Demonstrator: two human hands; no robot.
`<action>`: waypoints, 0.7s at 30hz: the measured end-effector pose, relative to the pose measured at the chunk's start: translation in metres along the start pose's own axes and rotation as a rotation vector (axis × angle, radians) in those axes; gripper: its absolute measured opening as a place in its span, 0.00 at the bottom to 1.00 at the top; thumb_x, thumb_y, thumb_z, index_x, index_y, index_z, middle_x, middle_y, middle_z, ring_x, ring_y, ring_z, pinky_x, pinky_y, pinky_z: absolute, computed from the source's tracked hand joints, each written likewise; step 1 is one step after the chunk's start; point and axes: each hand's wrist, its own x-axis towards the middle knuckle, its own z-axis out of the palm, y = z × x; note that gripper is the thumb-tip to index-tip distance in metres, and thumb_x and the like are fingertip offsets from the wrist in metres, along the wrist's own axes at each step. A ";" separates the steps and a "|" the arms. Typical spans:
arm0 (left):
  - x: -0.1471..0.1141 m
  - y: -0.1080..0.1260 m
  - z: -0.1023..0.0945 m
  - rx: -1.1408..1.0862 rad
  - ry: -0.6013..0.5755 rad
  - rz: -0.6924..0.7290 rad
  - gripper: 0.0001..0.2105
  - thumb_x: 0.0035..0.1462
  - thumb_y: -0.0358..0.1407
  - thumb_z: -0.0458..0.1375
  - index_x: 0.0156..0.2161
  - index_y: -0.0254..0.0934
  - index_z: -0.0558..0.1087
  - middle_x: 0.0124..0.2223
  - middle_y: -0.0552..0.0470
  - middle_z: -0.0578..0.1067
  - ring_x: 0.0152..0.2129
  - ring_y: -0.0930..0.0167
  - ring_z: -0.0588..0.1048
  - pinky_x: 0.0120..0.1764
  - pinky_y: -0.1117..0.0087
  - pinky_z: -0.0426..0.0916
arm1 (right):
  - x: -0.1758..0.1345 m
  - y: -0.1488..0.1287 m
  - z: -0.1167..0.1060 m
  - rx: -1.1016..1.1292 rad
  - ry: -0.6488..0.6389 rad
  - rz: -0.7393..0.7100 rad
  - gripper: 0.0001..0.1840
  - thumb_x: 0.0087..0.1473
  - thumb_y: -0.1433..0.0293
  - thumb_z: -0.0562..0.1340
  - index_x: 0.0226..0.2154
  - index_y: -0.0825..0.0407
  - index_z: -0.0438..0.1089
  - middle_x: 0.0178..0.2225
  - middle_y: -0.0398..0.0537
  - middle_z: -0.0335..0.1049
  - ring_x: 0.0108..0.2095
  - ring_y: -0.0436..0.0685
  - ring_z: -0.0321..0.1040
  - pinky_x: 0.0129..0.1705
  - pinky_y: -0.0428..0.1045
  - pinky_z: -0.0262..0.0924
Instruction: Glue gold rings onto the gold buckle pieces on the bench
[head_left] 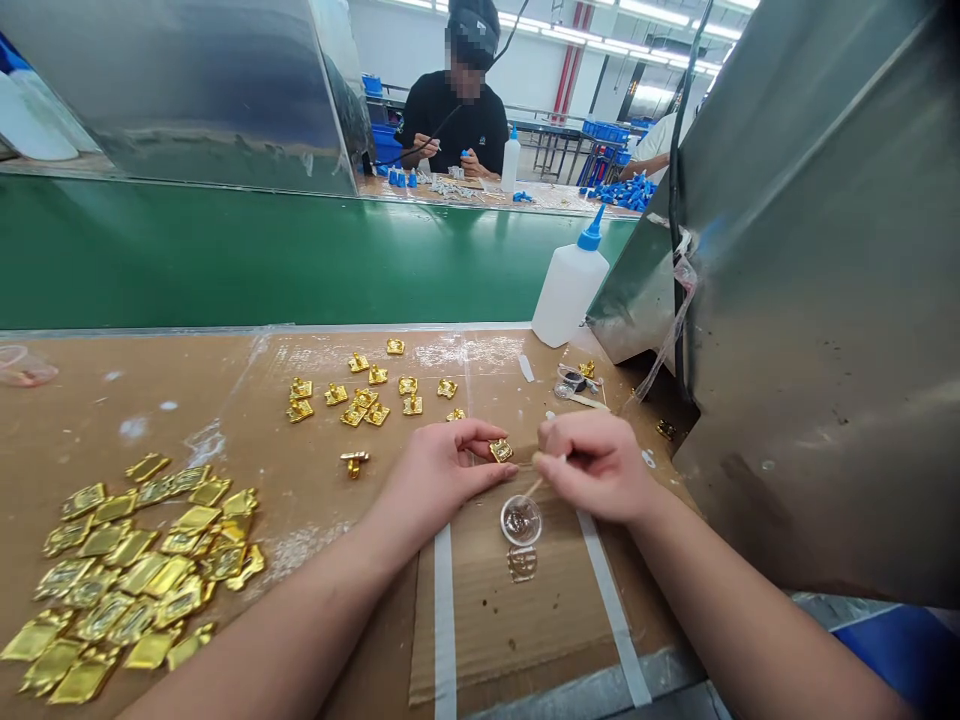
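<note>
My left hand (450,462) pinches a small square gold metal piece (501,451) between thumb and fingertips, just above the cardboard. Across from it, my right hand (589,462) is closed on a thin pale stick (534,488). The stick's lower end reaches to a small round clear cup (520,521) that holds a clear, glossy substance. Below the cup a clear smear (522,564) lies on the cardboard sheet (517,630), which has strips of white tape along both sides. Similar small gold pieces (365,399) are scattered beyond my left hand.
Many larger flat gold plates (142,570) are heaped at left. A white bottle (570,290) with a blue nozzle stands at the back. Metal housings (810,300) rise on the right and at upper left. Beyond the green strip (300,255), a person (465,125) handles small blue parts.
</note>
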 end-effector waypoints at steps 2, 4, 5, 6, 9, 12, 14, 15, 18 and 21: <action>0.000 0.001 -0.001 0.001 0.002 0.009 0.17 0.49 0.42 0.70 0.44 0.39 0.81 0.29 0.55 0.77 0.23 0.71 0.70 0.29 0.69 0.62 | -0.001 -0.002 0.000 0.011 -0.178 -0.081 0.18 0.55 0.76 0.62 0.20 0.51 0.55 0.19 0.35 0.49 0.21 0.46 0.46 0.26 0.47 0.43; 0.001 0.001 -0.001 0.014 0.003 0.019 0.17 0.49 0.42 0.69 0.44 0.38 0.81 0.30 0.55 0.77 0.24 0.71 0.70 0.29 0.69 0.63 | -0.002 -0.002 0.002 -0.061 -0.264 -0.101 0.17 0.53 0.78 0.62 0.21 0.51 0.54 0.20 0.35 0.49 0.22 0.46 0.47 0.27 0.46 0.44; 0.001 0.001 -0.002 0.021 0.004 0.021 0.17 0.49 0.42 0.69 0.44 0.39 0.82 0.30 0.55 0.78 0.24 0.71 0.70 0.29 0.69 0.63 | -0.003 -0.001 0.002 -0.103 -0.285 -0.098 0.17 0.52 0.78 0.61 0.21 0.51 0.53 0.20 0.35 0.49 0.22 0.46 0.47 0.27 0.46 0.44; 0.001 0.001 -0.002 0.028 0.004 0.022 0.17 0.49 0.42 0.69 0.44 0.39 0.82 0.30 0.55 0.78 0.24 0.71 0.71 0.29 0.68 0.63 | -0.003 -0.001 0.003 -0.135 -0.302 -0.086 0.17 0.50 0.79 0.61 0.21 0.51 0.53 0.20 0.35 0.48 0.23 0.46 0.47 0.27 0.46 0.44; 0.000 0.001 -0.001 0.042 0.008 0.020 0.17 0.49 0.42 0.70 0.44 0.39 0.82 0.31 0.54 0.79 0.24 0.70 0.71 0.30 0.68 0.64 | -0.004 0.000 0.003 -0.128 -0.328 -0.001 0.18 0.49 0.77 0.61 0.19 0.52 0.51 0.19 0.34 0.47 0.21 0.45 0.45 0.26 0.46 0.42; 0.000 0.000 -0.001 0.052 0.005 0.019 0.16 0.49 0.42 0.70 0.44 0.40 0.82 0.31 0.54 0.80 0.24 0.70 0.72 0.29 0.68 0.64 | -0.002 0.001 0.003 -0.034 -0.188 0.131 0.20 0.52 0.73 0.62 0.18 0.51 0.51 0.18 0.34 0.45 0.20 0.45 0.42 0.24 0.46 0.40; 0.000 0.000 0.000 0.062 0.000 0.010 0.17 0.50 0.43 0.71 0.45 0.40 0.82 0.32 0.53 0.81 0.24 0.70 0.72 0.29 0.68 0.64 | 0.001 0.002 0.003 -0.011 0.011 0.224 0.20 0.55 0.70 0.62 0.18 0.51 0.53 0.18 0.35 0.48 0.21 0.46 0.44 0.24 0.46 0.41; 0.000 0.000 0.000 0.068 0.001 0.004 0.17 0.50 0.43 0.71 0.45 0.41 0.82 0.32 0.53 0.81 0.24 0.69 0.72 0.29 0.68 0.64 | 0.002 0.002 0.003 -0.019 0.101 0.264 0.20 0.56 0.69 0.62 0.18 0.51 0.55 0.18 0.36 0.49 0.21 0.46 0.45 0.25 0.46 0.43; 0.000 0.000 0.000 0.086 -0.004 0.007 0.19 0.49 0.44 0.72 0.46 0.42 0.82 0.32 0.53 0.81 0.24 0.69 0.72 0.29 0.68 0.65 | 0.004 0.005 0.004 -0.076 0.227 0.342 0.20 0.57 0.66 0.62 0.19 0.51 0.57 0.19 0.38 0.52 0.22 0.48 0.48 0.26 0.47 0.45; 0.001 -0.001 0.000 0.100 -0.013 0.018 0.18 0.50 0.45 0.72 0.46 0.43 0.82 0.33 0.53 0.82 0.24 0.69 0.72 0.29 0.68 0.65 | 0.005 0.008 0.006 -0.124 0.230 0.356 0.21 0.58 0.65 0.63 0.19 0.51 0.57 0.20 0.38 0.52 0.23 0.48 0.48 0.27 0.47 0.45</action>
